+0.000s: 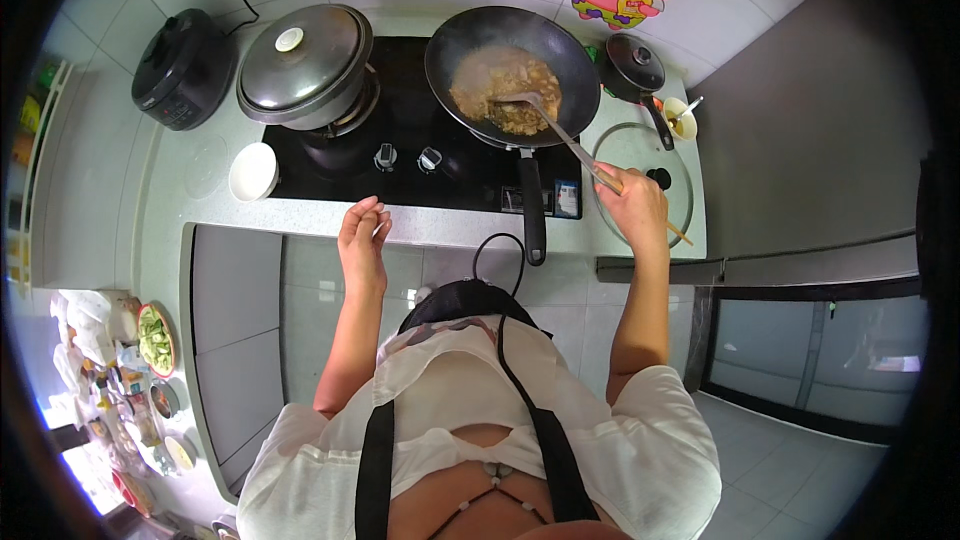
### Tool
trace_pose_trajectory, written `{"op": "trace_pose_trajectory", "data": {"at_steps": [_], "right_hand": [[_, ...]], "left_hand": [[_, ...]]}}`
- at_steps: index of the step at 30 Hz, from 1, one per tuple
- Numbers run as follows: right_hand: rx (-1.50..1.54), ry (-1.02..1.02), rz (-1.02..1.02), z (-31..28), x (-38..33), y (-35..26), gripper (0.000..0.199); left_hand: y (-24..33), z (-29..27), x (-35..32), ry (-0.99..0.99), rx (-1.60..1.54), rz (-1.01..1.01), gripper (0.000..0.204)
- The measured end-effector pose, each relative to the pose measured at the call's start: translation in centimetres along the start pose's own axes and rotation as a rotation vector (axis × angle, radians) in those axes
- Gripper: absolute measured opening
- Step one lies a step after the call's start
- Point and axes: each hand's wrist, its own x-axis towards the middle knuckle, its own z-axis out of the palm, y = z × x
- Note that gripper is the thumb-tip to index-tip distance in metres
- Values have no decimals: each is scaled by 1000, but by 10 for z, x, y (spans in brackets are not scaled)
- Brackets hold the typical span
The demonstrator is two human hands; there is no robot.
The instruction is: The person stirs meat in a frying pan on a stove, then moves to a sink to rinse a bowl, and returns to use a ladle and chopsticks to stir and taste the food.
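My right hand is closed round the wooden-ended handle of a spatula. The spatula's metal blade rests in brownish, chunky food inside a black wok. Light steam rises from the food. The wok sits over the right side of the stove, its long black handle pointing toward me and untouched. In front of the counter edge hovers my left hand, its fingers loosely bent and apart, with nothing seen in it. The stove's two knobs lie just beyond it.
On the left burner stands a lidded metal pot, with a white bowl and black rice cooker nearby. A glass lid, small lidded pan and yellowish cup occupy the right counter. Sliced greens fill a plate at left.
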Motion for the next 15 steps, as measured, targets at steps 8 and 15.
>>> {"op": "trace_pose_trajectory", "data": {"at_steps": [8, 15], "right_hand": [[-19, 137, 28, 35, 28, 9, 27], [-24, -36, 92, 18, 6, 10, 29]], "left_hand": [[0, 2, -7, 13, 17, -7, 17], [1, -8, -8, 56, -5, 28, 15]]}}
